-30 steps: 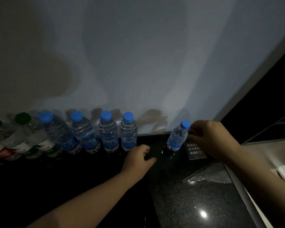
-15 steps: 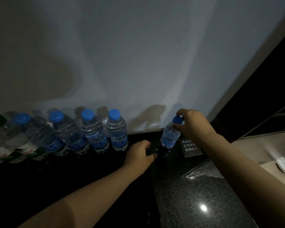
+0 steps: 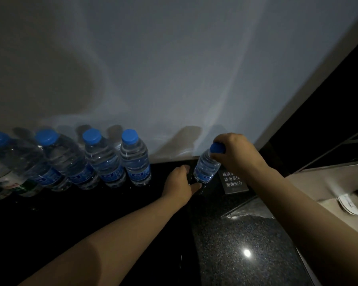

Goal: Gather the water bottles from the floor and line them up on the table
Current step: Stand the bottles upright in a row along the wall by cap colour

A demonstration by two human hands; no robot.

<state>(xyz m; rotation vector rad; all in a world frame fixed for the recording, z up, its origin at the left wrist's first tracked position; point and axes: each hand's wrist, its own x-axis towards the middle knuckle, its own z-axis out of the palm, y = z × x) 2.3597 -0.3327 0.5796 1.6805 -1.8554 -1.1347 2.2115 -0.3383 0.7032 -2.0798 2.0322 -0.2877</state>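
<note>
A row of blue-capped water bottles [image 3: 132, 162] stands on the dark table [image 3: 246, 234] against the pale wall, running off to the left. My right hand [image 3: 236, 155] grips the blue cap of one more small bottle [image 3: 206, 169], which leans left with its base on the table, a gap right of the row. My left hand [image 3: 180, 185] rests on the table just left of that bottle's base, thumb and fingers curled near it; whether they touch it is unclear.
At the far left stands a green-labelled bottle [image 3: 6, 184]. A small dark sign with white characters [image 3: 234, 181] lies right of the held bottle. A clear plastic sheet [image 3: 250, 209] lies nearer. The table's right edge meets a pale lower surface [image 3: 339, 182].
My right hand has carried the tilted bottle leftward, closer to the row. My left hand has reached forward to the bottle's base. The view has shifted right.
</note>
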